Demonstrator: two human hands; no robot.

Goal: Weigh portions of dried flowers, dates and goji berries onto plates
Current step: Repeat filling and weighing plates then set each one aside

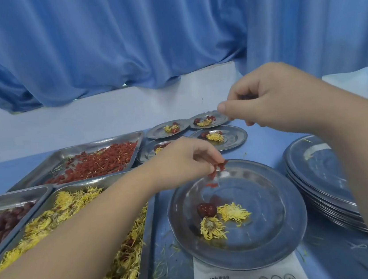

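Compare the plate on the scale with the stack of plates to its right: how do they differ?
The plate on the scale is single; the stack of plates holds several. The plate on the scale carries a date, two dried flowers and a few goji berries; the stack's top plate shows only a stray yellow strand. Both are round, shiny metal.

A round steel plate (268,210) sits on a white digital scale (248,277), holding one dark red date (206,209) beside two yellow dried flowers (233,213); red goji berries (216,169) hang pinched in the left hand (181,160) above its far rim.
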